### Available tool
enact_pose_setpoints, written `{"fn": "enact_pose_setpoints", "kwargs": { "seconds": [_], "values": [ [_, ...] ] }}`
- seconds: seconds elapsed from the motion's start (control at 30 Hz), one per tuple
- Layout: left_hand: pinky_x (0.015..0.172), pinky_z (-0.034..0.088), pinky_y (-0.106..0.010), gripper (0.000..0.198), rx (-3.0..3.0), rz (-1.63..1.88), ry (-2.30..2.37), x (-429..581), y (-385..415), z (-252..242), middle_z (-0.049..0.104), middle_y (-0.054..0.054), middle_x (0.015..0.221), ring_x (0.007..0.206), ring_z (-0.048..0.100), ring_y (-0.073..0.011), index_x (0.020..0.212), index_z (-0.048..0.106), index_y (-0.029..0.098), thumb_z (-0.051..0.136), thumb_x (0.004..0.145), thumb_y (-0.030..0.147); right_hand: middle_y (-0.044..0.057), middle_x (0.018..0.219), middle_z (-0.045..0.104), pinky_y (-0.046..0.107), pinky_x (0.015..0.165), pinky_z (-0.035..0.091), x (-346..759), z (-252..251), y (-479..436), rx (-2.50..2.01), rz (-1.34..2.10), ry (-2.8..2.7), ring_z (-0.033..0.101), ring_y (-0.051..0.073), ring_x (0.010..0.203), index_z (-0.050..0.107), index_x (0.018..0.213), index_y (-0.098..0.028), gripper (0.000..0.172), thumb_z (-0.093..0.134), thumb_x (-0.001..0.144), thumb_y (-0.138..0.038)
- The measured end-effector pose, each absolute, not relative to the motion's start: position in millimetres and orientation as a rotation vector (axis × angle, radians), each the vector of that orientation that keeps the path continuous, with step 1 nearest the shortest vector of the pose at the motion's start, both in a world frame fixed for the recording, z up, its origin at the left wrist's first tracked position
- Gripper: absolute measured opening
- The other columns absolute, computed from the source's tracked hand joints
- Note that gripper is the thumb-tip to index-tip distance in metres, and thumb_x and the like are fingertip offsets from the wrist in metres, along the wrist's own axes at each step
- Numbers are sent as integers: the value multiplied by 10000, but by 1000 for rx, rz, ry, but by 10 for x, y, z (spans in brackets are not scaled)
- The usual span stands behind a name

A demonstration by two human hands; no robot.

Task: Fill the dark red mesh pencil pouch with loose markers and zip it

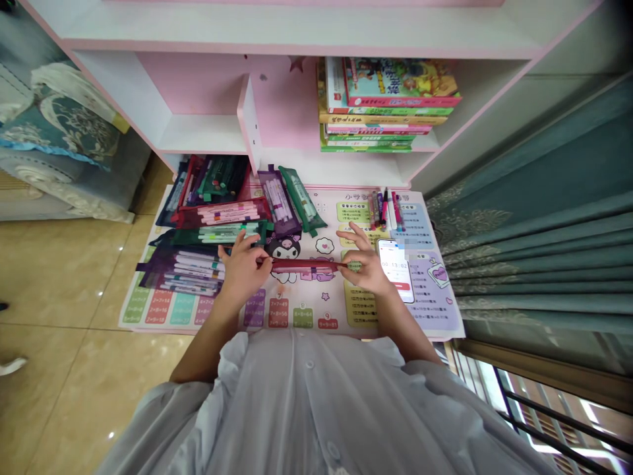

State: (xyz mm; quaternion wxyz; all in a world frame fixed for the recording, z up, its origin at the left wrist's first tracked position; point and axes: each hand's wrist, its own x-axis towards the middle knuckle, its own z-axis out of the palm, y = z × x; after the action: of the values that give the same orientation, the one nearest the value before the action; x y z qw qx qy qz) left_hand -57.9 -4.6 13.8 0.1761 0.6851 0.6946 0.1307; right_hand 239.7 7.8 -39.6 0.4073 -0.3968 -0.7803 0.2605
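Note:
A slim red zip pouch (301, 265) lies level across the printed desk mat (301, 310), held between my two hands. My left hand (242, 269) grips its left end, and my right hand (363, 260) pinches its right end near a small green patterned piece (354, 265). Right beside my right hand lies a phone (395, 270) showing a timer. Stacked pouches filled with pens (198, 267) lie next to my left hand, including a green one (222, 232) touching my fingers.
Upright purple and green pouches (279, 201) lie behind my hands, beside a group of markers (386, 210). A white and pink shelf (198, 135) stands over the mat and holds stacked books (388, 105). A teal curtain (524, 264) hangs right; tiled floor (59, 277) lies left.

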Motion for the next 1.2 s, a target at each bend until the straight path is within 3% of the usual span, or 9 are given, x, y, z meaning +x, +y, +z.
{"fn": "enact_pose_setpoints", "kwargs": {
  "seconds": [0.63, 0.93, 1.2],
  "values": [
    [1155, 133, -762, 126, 1838, 434, 2069, -725, -58, 179, 585, -41, 1428, 1461, 348, -364, 753, 712, 241, 613, 827, 268, -26, 1441, 564, 627, 1212, 260, 2415, -428, 91, -1027, 630, -1975, 233, 337, 1520, 552, 602, -230, 180, 680, 717, -177],
    [1115, 165, -791, 137, 1789, 500, 2104, -787, -58, 189, 594, -48, 1416, 1424, 385, -404, 729, 701, 222, 609, 816, 274, -33, 1450, 554, 621, 1212, 261, 2430, -474, 94, -1003, 609, -1957, 236, 333, 1519, 566, 603, -229, 173, 672, 734, -190],
    [1137, 153, -757, 142, 1748, 560, 2136, -906, -60, 166, 606, -40, 1395, 1402, 410, -397, 733, 708, 231, 615, 813, 302, -40, 1453, 551, 613, 1229, 241, 2418, -489, 108, -951, 589, -1947, 268, 332, 1508, 574, 609, -231, 175, 682, 725, -158]
  ]
}}
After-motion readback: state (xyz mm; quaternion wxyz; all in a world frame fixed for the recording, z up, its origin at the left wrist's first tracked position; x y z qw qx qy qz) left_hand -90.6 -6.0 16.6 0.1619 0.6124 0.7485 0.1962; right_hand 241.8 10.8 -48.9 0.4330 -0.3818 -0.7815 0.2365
